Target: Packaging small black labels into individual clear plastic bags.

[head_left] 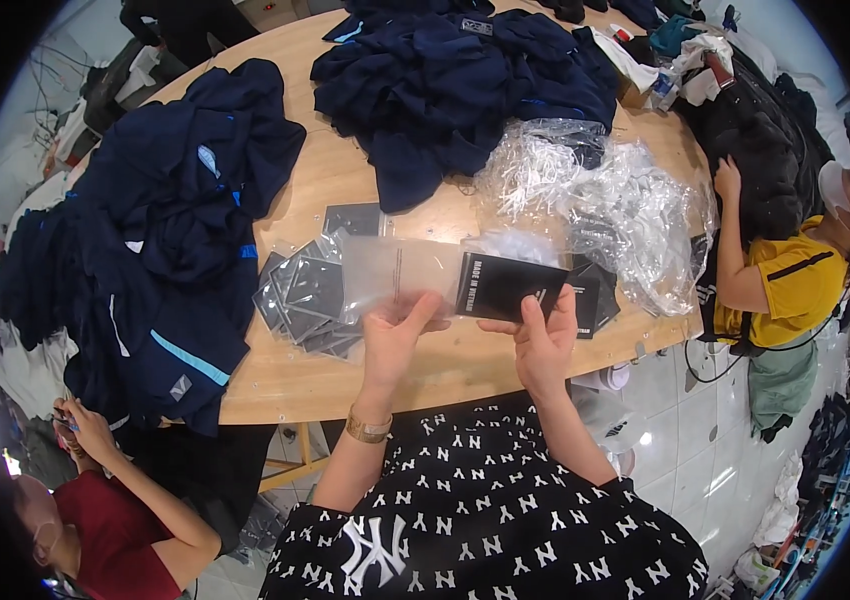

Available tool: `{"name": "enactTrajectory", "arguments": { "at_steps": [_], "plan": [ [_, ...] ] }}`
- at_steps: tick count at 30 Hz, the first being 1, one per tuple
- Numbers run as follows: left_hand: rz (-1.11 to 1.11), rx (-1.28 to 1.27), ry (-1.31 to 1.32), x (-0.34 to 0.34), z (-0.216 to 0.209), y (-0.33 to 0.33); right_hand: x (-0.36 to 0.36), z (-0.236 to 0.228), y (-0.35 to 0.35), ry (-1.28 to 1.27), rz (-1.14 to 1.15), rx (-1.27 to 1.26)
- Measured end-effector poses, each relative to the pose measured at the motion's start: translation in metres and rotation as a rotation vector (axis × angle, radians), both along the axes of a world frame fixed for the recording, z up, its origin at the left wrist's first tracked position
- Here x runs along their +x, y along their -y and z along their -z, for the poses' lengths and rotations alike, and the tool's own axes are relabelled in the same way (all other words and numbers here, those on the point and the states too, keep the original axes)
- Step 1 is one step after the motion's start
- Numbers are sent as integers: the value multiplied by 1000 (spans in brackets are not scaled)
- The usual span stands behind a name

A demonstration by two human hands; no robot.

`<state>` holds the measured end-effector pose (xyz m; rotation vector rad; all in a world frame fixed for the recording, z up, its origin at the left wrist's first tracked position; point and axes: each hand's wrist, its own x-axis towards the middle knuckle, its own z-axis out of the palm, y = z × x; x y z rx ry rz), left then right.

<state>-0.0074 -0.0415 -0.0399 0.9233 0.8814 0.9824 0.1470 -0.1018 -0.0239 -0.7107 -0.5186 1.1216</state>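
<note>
My left hand (pixel 403 328) pinches a clear, frosted plastic bag (pixel 400 265) between thumb and fingers. Beside it, my right hand (pixel 548 340) grips a black card (pixel 507 287) with white print, thumb on its face. The card's left edge meets the bag's right side; whether it is inside the opening I cannot tell. Left of the bag lies a loose pile of dark cards in clear sleeves (pixel 303 295). More black cards (pixel 595 290) lie on the table just past my right hand, partly covered by it.
Clear plastic bags with white strings (pixel 635 220) lie behind the cards. Navy garments are heaped at the left (pixel 160 215) and the back (pixel 445 90) of the wooden table (pixel 335 385). A person in yellow (pixel 795 285) works at the right, another in dark red (pixel 125 535) at the left.
</note>
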Motion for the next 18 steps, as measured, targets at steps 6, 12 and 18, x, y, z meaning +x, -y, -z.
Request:
{"name": "enactTrajectory", "arguments": {
  "at_steps": [6, 12, 18],
  "plan": [
    [-54, 32, 52, 4, -11, 2, 0, 1, -2, 168, 66, 80],
    [-54, 91, -1, 4, -10, 4, 1, -7, -4, 240, 19, -9],
    [-104, 132, -23, 9, -12, 4, -10, -6, -2, 169, 143, 27]
  ]
}}
